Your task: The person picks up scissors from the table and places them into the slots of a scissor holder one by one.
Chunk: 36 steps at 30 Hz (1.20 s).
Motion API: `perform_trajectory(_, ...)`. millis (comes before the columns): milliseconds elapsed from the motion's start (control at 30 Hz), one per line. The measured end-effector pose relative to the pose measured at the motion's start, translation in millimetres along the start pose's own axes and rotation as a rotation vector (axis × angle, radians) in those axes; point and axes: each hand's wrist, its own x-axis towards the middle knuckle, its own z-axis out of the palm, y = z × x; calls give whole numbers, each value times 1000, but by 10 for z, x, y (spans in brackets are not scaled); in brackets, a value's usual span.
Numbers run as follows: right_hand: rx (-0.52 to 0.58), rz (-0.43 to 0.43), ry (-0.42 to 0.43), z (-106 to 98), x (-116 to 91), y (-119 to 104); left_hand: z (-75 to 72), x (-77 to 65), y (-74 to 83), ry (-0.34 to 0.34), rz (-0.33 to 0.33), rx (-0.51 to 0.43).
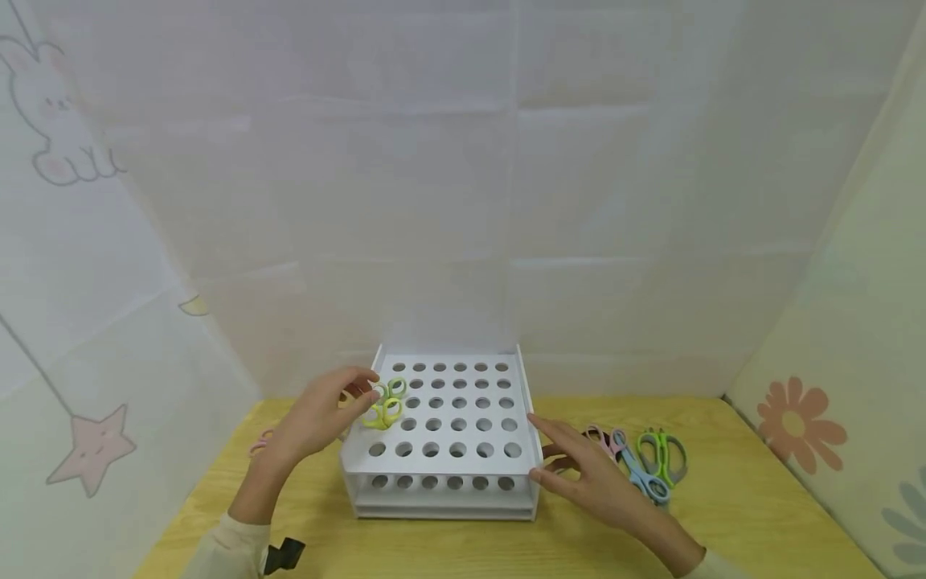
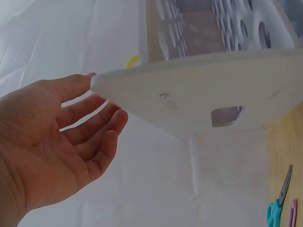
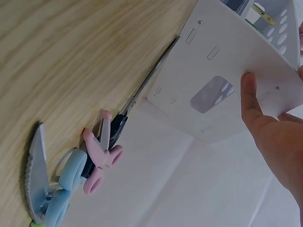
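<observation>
A white rack (image 1: pixel 444 438) with rows of round holes stands on the table. Handles of yellow scissors (image 1: pixel 385 414) and green scissors (image 1: pixel 396 388) stick up from holes at its left side. My left hand (image 1: pixel 321 414) is at the rack's left edge beside these handles. In the left wrist view its fingers are loosely bent, fingertips by the side panel (image 2: pixel 184 90); whether they touch is unclear. My right hand (image 1: pixel 589 474) rests its fingertips against the rack's right side. The right wrist view shows one fingertip on the side panel (image 3: pixel 222 61), near its oval opening.
Right of the rack lie blue scissors (image 1: pixel 644 474), green scissors (image 1: pixel 660 454), pink scissors (image 1: pixel 615 441) and black-handled scissors (image 3: pixel 118 125). Pink scissors (image 1: pixel 262 441) and teal scissors (image 2: pixel 274 210) lie on the left. Sheet-covered walls (image 1: pixel 448 201) enclose the wooden table (image 1: pixel 723 515).
</observation>
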Motion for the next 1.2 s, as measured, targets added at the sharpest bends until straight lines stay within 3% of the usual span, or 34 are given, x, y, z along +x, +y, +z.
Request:
perform_trajectory(233, 27, 80, 26, 5, -41, -26, -83, -29, -20, 86, -26, -12)
perform_trajectory(500, 11, 183, 53, 19, 52, -77, -188, -17, -143, 165, -84, -24)
perform_trajectory(800, 28, 209, 62, 53, 121, -25, -250, -81, -325, 188, -117, 2)
perform_trajectory(1000, 80, 253, 89, 89, 116, -7, -255, -180, -573, 163, -138, 38)
perform_trajectory(1200, 167, 258, 52, 114, 89, 5, -345, -410, -917, 111, -210, 81)
